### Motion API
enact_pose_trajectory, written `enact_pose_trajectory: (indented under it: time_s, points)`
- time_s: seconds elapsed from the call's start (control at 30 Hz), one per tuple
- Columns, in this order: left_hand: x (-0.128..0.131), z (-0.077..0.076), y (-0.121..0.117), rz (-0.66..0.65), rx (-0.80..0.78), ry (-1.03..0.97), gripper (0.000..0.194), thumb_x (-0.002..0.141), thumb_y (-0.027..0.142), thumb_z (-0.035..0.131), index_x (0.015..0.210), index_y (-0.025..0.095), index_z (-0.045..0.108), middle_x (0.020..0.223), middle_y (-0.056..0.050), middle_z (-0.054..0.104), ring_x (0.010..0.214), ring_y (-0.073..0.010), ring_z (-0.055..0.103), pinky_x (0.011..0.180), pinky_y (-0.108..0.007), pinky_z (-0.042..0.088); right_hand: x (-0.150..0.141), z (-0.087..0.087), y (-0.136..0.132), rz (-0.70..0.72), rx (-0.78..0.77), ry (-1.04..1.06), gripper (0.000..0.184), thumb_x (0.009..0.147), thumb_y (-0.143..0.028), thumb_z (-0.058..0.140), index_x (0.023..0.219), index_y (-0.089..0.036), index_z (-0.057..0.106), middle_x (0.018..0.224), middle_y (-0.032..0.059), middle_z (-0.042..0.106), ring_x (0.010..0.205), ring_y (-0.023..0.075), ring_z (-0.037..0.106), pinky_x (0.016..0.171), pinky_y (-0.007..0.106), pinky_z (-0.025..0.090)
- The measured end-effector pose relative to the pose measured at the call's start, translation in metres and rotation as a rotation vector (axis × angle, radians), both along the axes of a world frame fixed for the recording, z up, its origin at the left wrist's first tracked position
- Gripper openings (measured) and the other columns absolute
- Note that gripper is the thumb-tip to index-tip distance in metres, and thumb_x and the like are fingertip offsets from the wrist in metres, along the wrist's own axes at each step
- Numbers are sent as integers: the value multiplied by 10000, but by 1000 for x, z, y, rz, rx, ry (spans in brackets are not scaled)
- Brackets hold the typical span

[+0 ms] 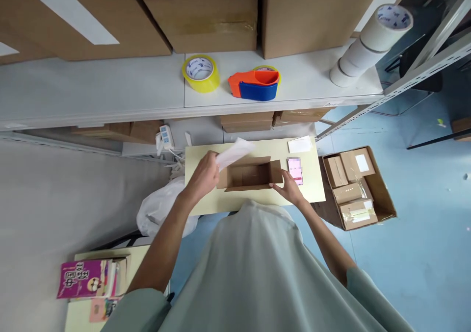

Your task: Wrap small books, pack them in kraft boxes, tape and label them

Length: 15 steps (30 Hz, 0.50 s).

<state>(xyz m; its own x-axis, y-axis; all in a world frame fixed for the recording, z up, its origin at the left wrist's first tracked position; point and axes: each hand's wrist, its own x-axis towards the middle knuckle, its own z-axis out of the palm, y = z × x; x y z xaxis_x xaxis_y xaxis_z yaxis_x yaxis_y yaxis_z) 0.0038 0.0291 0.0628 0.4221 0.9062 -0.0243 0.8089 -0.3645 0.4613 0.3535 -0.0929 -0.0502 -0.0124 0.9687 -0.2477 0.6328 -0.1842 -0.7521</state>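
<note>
A small open cardboard box (253,174) lies on the pale yellow table in front of me, its flaps folded outward and its inside bare. Closed in a grip, my left hand (206,172) has hold of a thin white sheet (235,153) above the box's left end. Whether the sheet is paper or thin foam, I cannot tell. My right hand (287,189) grasps the box's right end flap between thumb and fingers. Just beyond that hand lie a phone (295,170) with a pink lit screen and a white slip of paper (300,144).
A shelf (147,89) crosses ahead, bearing yellow tape (200,73), an orange-and-blue tape dispenser (254,85) and stacked white rolls (371,45). Right, a large carton (384,202) holds several packed boxes. Left are a white plastic bag (158,207) and books (86,279).
</note>
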Motion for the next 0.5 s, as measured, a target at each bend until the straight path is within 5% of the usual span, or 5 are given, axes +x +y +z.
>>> enact_pose_trajectory:
  time_s: [0.23,0.5]
  points:
    - [78,-29,-15,-269,-158,283,426,899,-61,406,1181,166,631,1194,-167,671,1145,-325,663,1000,-462,534,3,-2,8,42,33,75,854,939,-616,803,1631,-258,453,1595,180,586,1522,385,533,1261,617,470]
    - [96,-81,-11,-295,-399,367,469,849,-67,504,1211,170,684,1307,-165,721,1234,-305,708,1065,-416,536,5,-2,14,43,13,75,881,917,-533,845,1640,-207,460,1586,207,594,1520,389,532,1263,595,468]
